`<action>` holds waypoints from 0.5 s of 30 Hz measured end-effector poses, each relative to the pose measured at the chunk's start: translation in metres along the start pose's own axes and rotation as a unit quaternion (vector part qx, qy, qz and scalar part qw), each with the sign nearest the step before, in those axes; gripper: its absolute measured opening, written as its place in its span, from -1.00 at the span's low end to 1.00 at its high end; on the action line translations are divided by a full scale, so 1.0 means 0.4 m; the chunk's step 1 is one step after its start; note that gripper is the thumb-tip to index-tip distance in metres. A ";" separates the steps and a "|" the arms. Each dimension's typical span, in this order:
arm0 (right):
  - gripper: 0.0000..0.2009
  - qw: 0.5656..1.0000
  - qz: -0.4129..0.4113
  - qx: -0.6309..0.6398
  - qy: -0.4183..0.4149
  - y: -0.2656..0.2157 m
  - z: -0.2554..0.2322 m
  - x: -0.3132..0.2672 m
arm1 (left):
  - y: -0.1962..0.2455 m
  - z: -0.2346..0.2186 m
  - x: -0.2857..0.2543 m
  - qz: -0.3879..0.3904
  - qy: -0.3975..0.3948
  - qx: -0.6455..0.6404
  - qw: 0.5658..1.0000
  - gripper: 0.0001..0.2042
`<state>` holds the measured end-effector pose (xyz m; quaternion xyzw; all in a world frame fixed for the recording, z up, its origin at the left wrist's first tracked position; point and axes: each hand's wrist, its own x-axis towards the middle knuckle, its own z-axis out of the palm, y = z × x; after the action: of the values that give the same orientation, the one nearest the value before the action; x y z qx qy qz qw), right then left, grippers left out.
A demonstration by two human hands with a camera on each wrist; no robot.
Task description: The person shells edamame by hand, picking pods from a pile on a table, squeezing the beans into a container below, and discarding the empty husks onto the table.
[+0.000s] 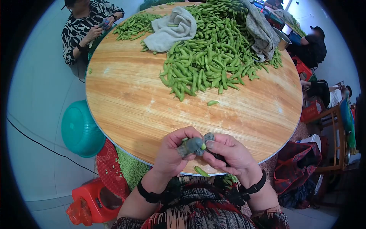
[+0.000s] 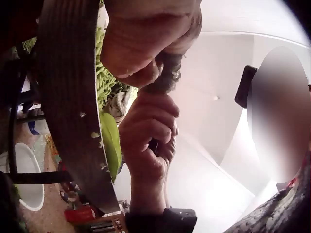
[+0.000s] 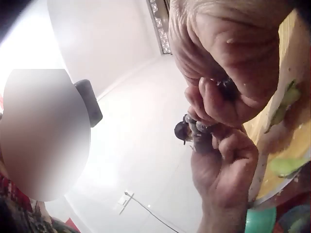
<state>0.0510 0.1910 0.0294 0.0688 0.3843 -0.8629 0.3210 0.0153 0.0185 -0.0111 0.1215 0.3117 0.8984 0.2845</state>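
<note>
My left hand (image 1: pixel 174 149) and right hand (image 1: pixel 228 152) meet above the table's near edge. Grey finger covers (image 1: pixel 195 144) wrap some of the fingertips. Between the fingertips of both hands a small part of a green soybean pod (image 1: pixel 203 146) shows; the rest of it is hidden by the fingers. Something dark sits within the curled fingers of the right hand, its kind hidden. Just below the hands, a single pod (image 1: pixel 201 171) lies at the table edge. Another loose pod (image 1: pixel 213 103) lies farther up the wood.
A large heap of soybean pods (image 1: pixel 213 57) covers the far part of the round table (image 1: pixel 126 99), with grey cloths (image 1: pixel 177 28) on it. Below left are a teal basin (image 1: pixel 82 128), shelled beans (image 1: pixel 131 168) and a red stool (image 1: pixel 95 202). Another person (image 1: pixel 89 26) sits at far left.
</note>
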 end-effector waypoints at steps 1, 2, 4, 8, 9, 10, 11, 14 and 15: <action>-0.83 0.996 -0.043 -0.067 0.041 0.008 -0.005 0.005 | -0.001 0.015 -0.002 -0.012 0.054 0.009 0.998 -0.86; -0.85 0.984 -0.085 -0.135 0.081 0.014 -0.006 0.010 | -0.006 0.029 -0.002 -0.010 0.053 0.008 0.999 -0.86; -0.85 0.936 -0.160 -0.279 0.144 0.028 0.009 0.015 | -0.023 0.053 -0.001 0.067 0.113 0.045 0.990 -0.81; -0.85 0.856 -0.234 -0.406 0.218 0.038 0.023 0.019 | -0.044 0.035 -0.006 0.113 0.157 0.109 0.975 -0.75; -0.85 0.886 -0.193 -0.366 0.210 0.033 0.022 0.015 | -0.033 0.025 -0.007 0.122 0.130 0.189 0.966 -0.72; -0.85 0.886 -0.192 -0.366 0.209 0.027 0.014 0.013 | -0.023 0.016 -0.010 0.130 0.101 0.268 0.949 -0.70; -0.85 0.897 -0.195 -0.338 0.207 0.017 -0.001 0.010 | -0.012 0.020 -0.014 0.130 0.102 0.268 0.949 -0.70; -0.83 0.945 -0.153 -0.252 0.143 -0.002 -0.022 0.011 | 0.009 0.031 -0.025 0.063 0.079 0.353 0.930 -0.63; -0.80 0.972 -0.108 -0.193 0.078 -0.004 -0.023 0.011 | 0.007 0.024 -0.025 0.086 0.035 0.412 0.907 -0.58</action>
<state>0.0453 0.1962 0.0224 0.0313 0.5724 -0.7940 0.2023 0.0260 0.0156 -0.0021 0.2231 0.6518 0.7149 0.1196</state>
